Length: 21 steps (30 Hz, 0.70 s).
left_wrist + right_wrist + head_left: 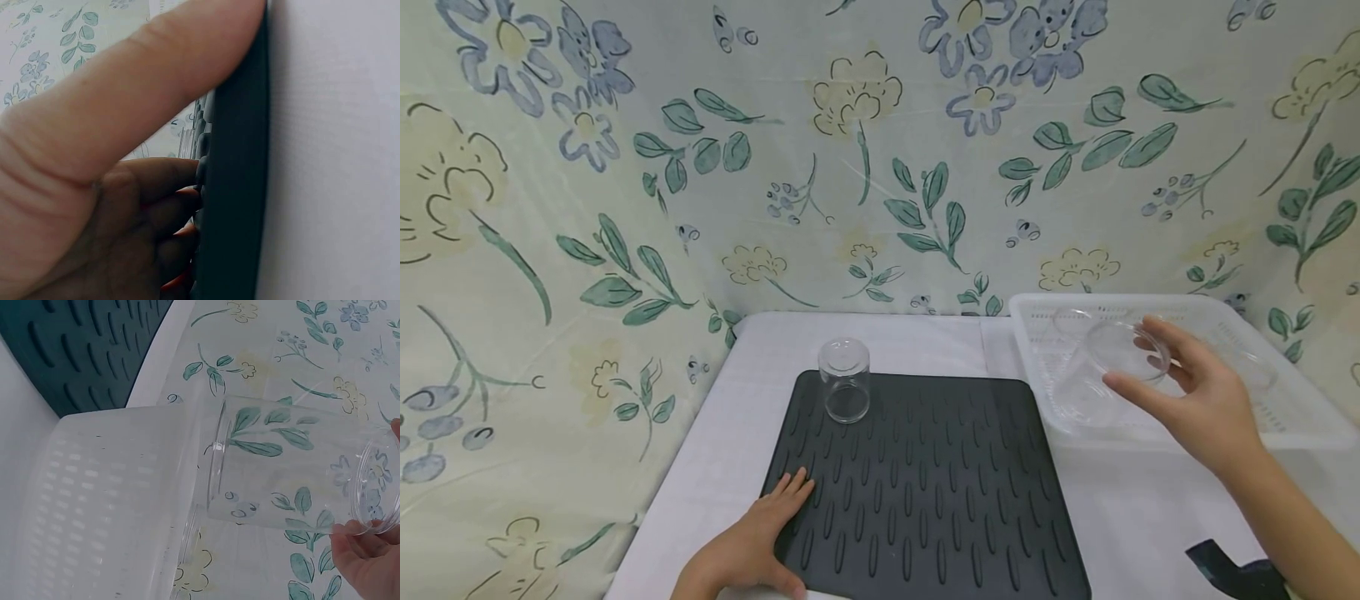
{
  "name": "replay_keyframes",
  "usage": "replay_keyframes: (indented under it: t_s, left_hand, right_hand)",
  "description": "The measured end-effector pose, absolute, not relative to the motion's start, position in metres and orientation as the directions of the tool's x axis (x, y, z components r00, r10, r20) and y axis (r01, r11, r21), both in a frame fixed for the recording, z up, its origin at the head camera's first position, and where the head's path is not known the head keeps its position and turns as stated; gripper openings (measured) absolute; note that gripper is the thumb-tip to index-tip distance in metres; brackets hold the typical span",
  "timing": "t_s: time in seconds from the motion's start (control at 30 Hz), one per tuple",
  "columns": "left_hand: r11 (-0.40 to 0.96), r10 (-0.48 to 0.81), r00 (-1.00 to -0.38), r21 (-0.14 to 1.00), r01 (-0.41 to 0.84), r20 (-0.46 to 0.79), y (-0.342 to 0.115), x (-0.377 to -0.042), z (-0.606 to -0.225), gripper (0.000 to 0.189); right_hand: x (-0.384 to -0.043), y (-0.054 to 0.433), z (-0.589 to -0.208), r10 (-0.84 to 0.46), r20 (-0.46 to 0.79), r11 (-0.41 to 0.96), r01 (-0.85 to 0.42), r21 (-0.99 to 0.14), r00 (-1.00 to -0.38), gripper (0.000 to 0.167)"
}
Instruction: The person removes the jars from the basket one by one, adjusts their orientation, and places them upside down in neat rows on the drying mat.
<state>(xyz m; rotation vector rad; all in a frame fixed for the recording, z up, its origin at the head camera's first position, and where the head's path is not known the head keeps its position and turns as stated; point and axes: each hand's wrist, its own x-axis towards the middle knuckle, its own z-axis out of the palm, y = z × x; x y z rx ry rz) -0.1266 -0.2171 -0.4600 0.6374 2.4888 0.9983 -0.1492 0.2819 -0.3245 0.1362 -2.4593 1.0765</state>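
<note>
My right hand [1206, 396] grips a clear drinking glass [1126, 350] between thumb and fingers, over the white basket. In the right wrist view the fingers [365, 550] are curled round the glass's thick ringed end, and its other end points toward the basket's wall. My left hand [760, 533] rests on the left edge of a black ridged mat [925, 492], fingers spread on its top. The left wrist view shows the thumb [144, 81] lying against the mat's edge [234, 187]. A second clear glass [845, 379] stands at the mat's back left corner.
The white perforated basket [1195, 307] stands at the right, with faint outlines of clear glassware inside. A white cloth [722, 442] covers the table. Flower-patterned fabric [865, 225] hangs behind and to the left. A black strap [1232, 571] shows by the right forearm.
</note>
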Motion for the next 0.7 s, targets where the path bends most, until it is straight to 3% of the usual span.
replay_keyframes:
  t_s: [0.33, 0.7]
  left_hand:
    - [0.635, 0.552, -0.817, 0.718, 0.285, -0.164, -0.219, -0.128, -0.461, 0.127]
    - [0.640, 0.550, -0.819, 0.712, 0.288, -0.163, -0.219, -0.127, -0.460, 0.125]
  right_hand:
    - [-0.145, 0.263, -0.328, 0.007, 0.509, 0.630, -0.391, -0.671, -0.861, 0.080]
    - [-0.136, 0.244, -0.328, -0.059, 0.486, 0.584, -0.425, -0.691, -0.872, 0.080]
